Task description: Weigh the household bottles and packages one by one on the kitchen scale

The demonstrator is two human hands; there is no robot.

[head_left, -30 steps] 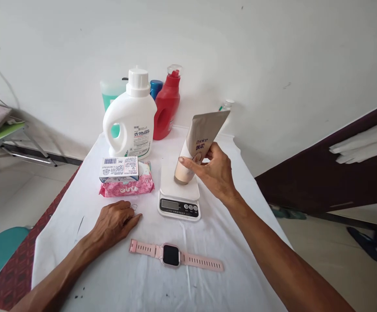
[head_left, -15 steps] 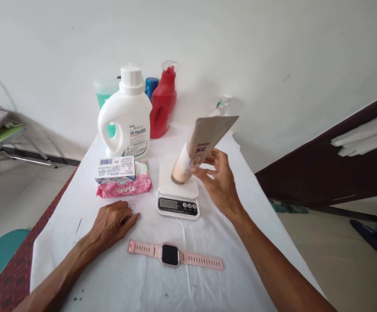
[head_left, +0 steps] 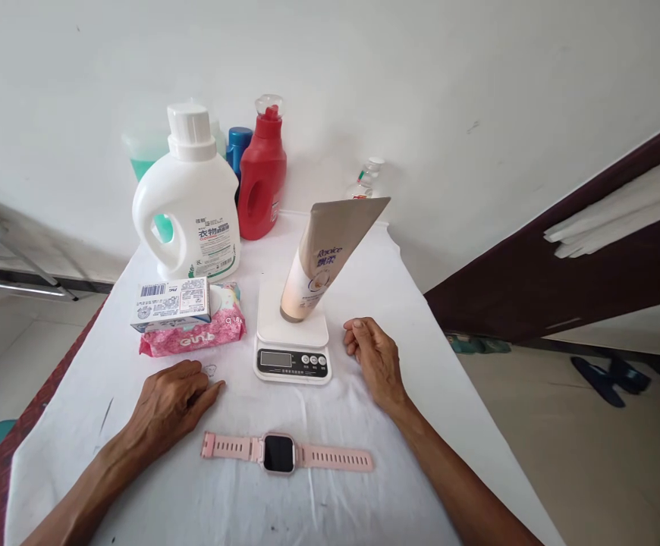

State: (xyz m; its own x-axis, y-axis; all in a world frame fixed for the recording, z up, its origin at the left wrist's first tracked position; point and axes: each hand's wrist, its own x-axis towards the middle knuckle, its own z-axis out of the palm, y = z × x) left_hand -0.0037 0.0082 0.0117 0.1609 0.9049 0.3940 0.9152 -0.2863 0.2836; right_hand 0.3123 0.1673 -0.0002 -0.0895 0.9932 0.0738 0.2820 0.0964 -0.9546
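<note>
Released, tube [head_left: 319, 254] stands on scale [head_left: 292, 343] near watch [head_left: 280, 453].

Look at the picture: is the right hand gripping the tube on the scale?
No, the right hand rests on the cloth beside the scale, apart from the tube.

Left hand [head_left: 168, 402] lies flat; right hand [head_left: 376, 360] loosely curled, empty.

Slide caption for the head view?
Beige tube stands cap-down on kitchen scale; both hands rest empty on the white cloth.
</note>
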